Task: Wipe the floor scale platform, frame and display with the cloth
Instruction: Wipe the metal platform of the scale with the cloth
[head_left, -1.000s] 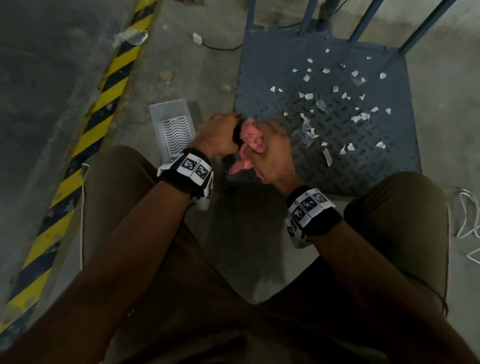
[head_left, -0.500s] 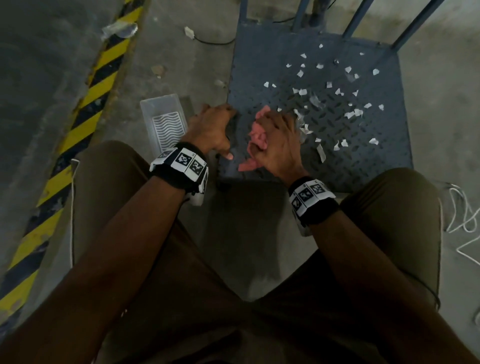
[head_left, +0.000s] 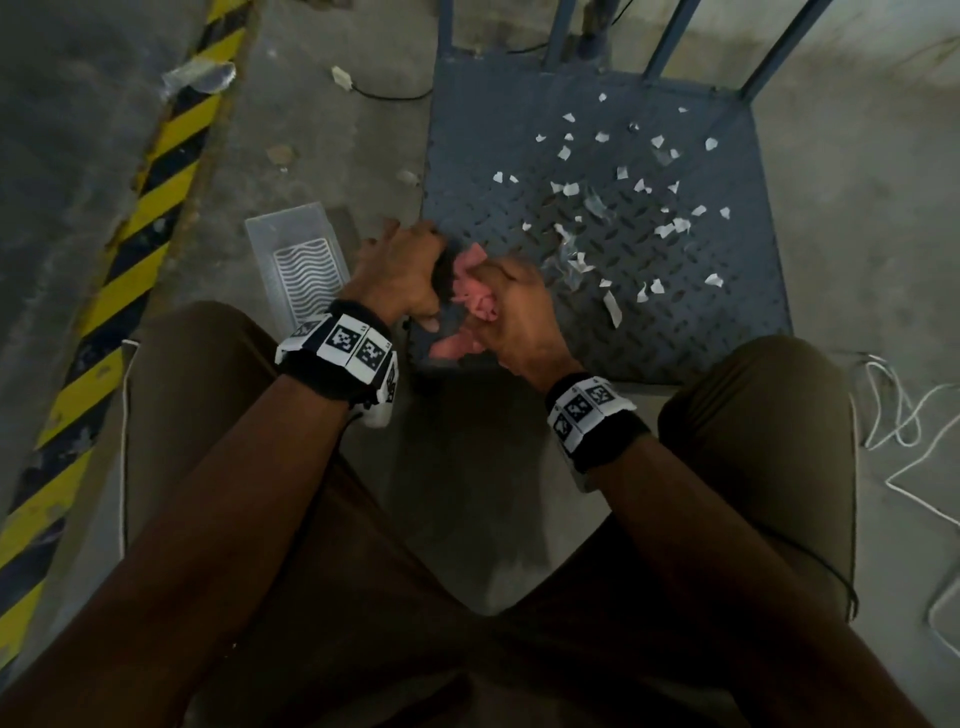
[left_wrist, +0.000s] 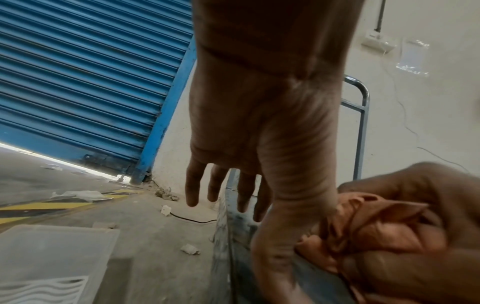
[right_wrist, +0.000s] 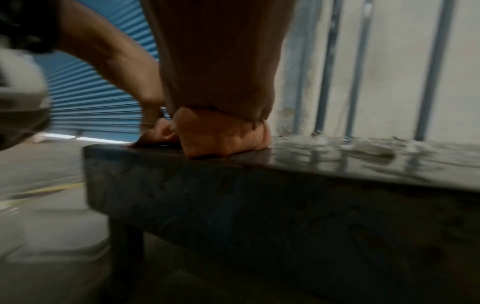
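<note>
Cloth (head_left: 471, 291), pink and bunched, sits at the near-left corner of the floor scale platform (head_left: 701, 312), clamped in the right hand (head_left: 511, 312) with fingers curled round it. In the right wrist view that hand (right_wrist: 221, 131) bears down on the platform's top surface (right_wrist: 363, 162) close to its near edge. The left wrist view shows the cloth (left_wrist: 376, 224) crumpled inside the right fist (left_wrist: 420, 216).

Left hand (head_left: 400, 273) lies just beside the cloth at the platform's left edge; in the left wrist view its fingers (left_wrist: 192, 185) hang straight and apart, holding nothing, with the thumb reaching toward the cloth. Whether the thumb touches it cannot be told.

Paper scraps (head_left: 613, 218), white and torn, are scattered over the platform's middle and far half, beyond the cloth. Frame bars (head_left: 670, 36) rise from the platform's far edge.

Left of the platform, on the concrete floor, lies a clear plastic tray (head_left: 301, 265); further left runs a yellow-and-black hazard stripe (head_left: 140, 208). Right of the platform lies a loose white cord (head_left: 904, 415). A blue roller shutter (left_wrist: 78, 72) stands beyond the platform's left side.
</note>
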